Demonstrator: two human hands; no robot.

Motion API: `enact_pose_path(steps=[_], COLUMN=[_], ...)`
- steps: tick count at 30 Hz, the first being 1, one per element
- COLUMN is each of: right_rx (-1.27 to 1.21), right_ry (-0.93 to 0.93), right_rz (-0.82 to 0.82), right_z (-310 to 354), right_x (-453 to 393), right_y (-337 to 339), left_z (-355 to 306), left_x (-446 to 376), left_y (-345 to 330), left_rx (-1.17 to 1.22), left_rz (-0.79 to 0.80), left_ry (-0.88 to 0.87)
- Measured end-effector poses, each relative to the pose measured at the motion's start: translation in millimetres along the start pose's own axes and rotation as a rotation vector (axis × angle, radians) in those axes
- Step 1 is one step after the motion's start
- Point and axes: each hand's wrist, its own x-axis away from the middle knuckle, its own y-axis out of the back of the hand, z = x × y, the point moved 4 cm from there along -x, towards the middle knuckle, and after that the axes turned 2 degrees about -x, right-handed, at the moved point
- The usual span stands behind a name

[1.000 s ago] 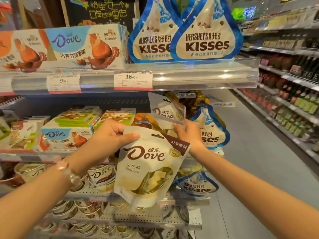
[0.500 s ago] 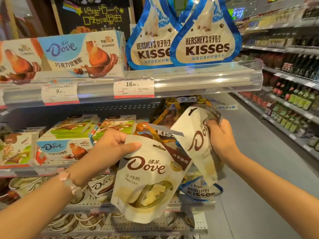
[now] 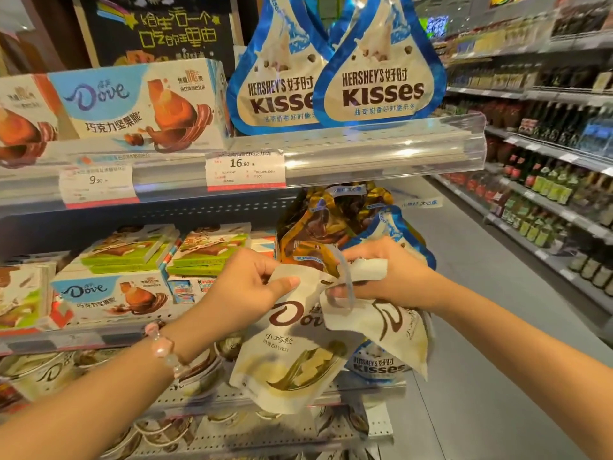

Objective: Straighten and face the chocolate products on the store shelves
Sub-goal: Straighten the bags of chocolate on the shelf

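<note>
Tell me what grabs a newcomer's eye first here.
Centre frame, the left hand and right hand each grip a cream Dove pouch: the front pouch and the second pouch. Above them, two big blue Hershey's Kisses bags stand on the top shelf.

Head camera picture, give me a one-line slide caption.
Both hands hold white Dove pouches before chocolate shelves.

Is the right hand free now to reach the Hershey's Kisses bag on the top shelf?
Probably not yet: the right hand holds a white Dove pouch. The path up to the Kisses bag looks open.
</note>
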Motion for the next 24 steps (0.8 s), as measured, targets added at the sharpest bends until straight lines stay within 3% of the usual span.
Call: enact_pose_path(steps=[4, 8, 11, 18, 24], right_rx=[0.129, 0.169, 0.206, 0.226, -0.062], right_ry=[-0.051, -0.135, -0.248, -0.257, -0.149], right_rz=[-0.067, -0.014, -0.095, -0.079, -0.211], right_z=[-4.7, -15.9, -23.6, -14.5, -6.5], right_x=[1.6, 12.2, 19.1, 2.9, -0.2], right_y=[2.5, -3.6, -6.1, -7.8, 11.2], left_z=[-0.2, 6.9, 7.6, 15.4, 30.7], left_x=[4.9, 9.3, 12.7, 7.7, 3.4], left_y=[-9.3, -16.0, -18.8, -8.9, 20.7], left_rx=[-0.008, 0.04, 0.079, -0.004, -0.18], left_rz=[0.131, 0.197, 0.239, 0.183, 0.06], left_ry=[-0.139, -0.137, -0.118, -0.157, -0.222])
